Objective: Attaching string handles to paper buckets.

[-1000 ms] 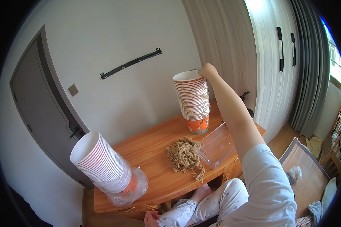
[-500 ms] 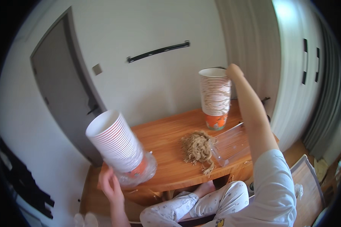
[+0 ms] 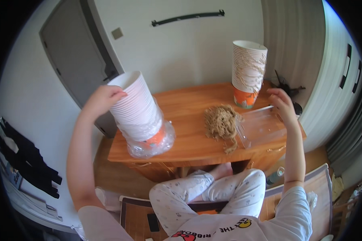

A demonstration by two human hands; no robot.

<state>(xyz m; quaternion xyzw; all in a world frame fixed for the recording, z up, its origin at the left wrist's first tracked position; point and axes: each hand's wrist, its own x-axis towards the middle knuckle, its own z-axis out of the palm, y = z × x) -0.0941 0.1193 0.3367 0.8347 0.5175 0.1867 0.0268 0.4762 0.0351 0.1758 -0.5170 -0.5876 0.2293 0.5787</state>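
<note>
A tall stack of white paper cups (image 3: 134,104) leans slightly on the left of the table, its lower part in clear plastic wrap (image 3: 151,148). At its upper rim, my left hand (image 3: 104,99) has its fingers closed on the topmost paper cup. A second cup stack (image 3: 248,66) stands upright at the far right, with thin strands of twine (image 3: 253,72) draped down its side and an orange pattern at its base. Near that stack, apart from it, my right hand (image 3: 283,105) hangs in the air over the clear plastic tray, fingers loosely bent and holding nothing visible.
A heap of tan twine (image 3: 221,122) lies mid-table beside a clear plastic tray (image 3: 261,127). The wooden table (image 3: 185,104) backs onto a wall. A dark object (image 3: 287,86) sits at its right end. Below are a phone (image 3: 153,222) and a bottle (image 3: 276,176).
My left hand has risen from beside the left stack's base to its upper rim. My right hand has come off the right stack's rim and lowered toward me. The view has shifted downward.
</note>
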